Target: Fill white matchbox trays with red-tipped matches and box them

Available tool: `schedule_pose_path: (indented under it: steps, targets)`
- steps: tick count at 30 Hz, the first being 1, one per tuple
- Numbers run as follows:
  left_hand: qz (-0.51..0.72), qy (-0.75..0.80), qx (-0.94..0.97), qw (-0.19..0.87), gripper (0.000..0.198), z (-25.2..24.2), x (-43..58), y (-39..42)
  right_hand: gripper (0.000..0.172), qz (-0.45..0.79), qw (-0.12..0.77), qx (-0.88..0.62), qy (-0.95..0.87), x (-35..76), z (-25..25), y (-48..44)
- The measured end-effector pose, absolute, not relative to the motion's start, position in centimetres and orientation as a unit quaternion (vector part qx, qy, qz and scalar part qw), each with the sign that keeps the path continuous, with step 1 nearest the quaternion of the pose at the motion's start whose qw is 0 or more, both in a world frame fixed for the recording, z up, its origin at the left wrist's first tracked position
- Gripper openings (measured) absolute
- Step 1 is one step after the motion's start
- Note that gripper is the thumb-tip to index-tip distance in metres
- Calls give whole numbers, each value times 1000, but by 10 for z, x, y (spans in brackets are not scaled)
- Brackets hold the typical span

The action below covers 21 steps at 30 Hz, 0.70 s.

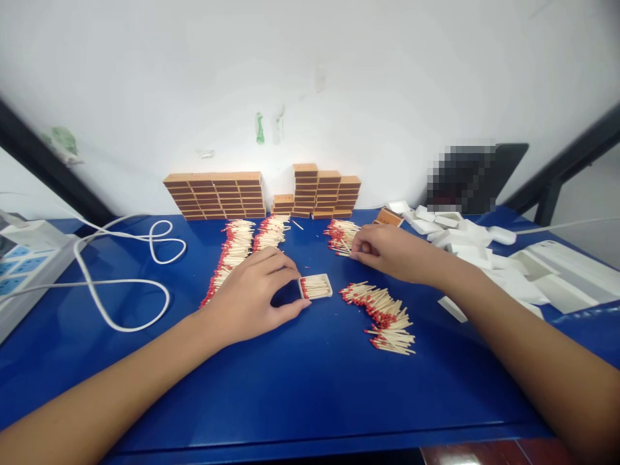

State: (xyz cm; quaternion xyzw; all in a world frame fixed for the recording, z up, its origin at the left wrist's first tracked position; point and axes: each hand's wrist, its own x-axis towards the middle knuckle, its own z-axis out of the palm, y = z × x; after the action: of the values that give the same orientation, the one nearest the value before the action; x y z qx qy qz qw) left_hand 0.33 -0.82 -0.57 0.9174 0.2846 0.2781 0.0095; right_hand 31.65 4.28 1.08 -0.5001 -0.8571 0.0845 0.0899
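My left hand rests on the blue table, thumb and fingers curled round the left side of a small white matchbox tray partly filled with red-tipped matches. My right hand reaches further back, its fingers pinched on matches at the edge of a small match pile. Another loose pile of matches lies just right of the tray. Two long rows of matches lie behind my left hand.
Stacks of brown matchboxes and more stacks line the wall. Several empty white trays are heaped at the right. A white cable loops from a power strip at the left.
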Motion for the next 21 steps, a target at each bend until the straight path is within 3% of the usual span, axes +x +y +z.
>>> schedule_pose_path:
  steps: [11,21]
  targets:
    - [277,286,917,9,26,-7,2,-8,23,101,136,-453,-875,301,23,23]
    - [281,282,917,13,25,-3,5,-9,14,88,146,-390,-905,268,15,-6]
